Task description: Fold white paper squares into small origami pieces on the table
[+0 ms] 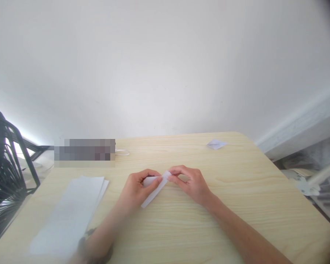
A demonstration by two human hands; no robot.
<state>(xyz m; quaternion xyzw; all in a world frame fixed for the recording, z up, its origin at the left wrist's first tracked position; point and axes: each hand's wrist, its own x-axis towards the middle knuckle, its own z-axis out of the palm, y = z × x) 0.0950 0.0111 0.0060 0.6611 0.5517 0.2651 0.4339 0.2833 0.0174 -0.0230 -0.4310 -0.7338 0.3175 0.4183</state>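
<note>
Between my two hands is a small folded piece of white paper (151,197), with a narrow strip slanting down toward the lower left. My left hand (139,187) pinches it between thumb and fingers near the middle, covering part of the fold. The thumb and fingertips of my right hand (189,182) grip its upper right end. Both hands are just over the wooden table (176,234). Whether the paper touches the tabletop I cannot tell.
White paper sheets (68,212) lie at the left, beside my left forearm. A folded paper diamond (216,144) rests near the far right edge. A blurred-out object (84,151) with a white loop (123,151) stands at the back left. A black woven chair (5,165) is left of the table.
</note>
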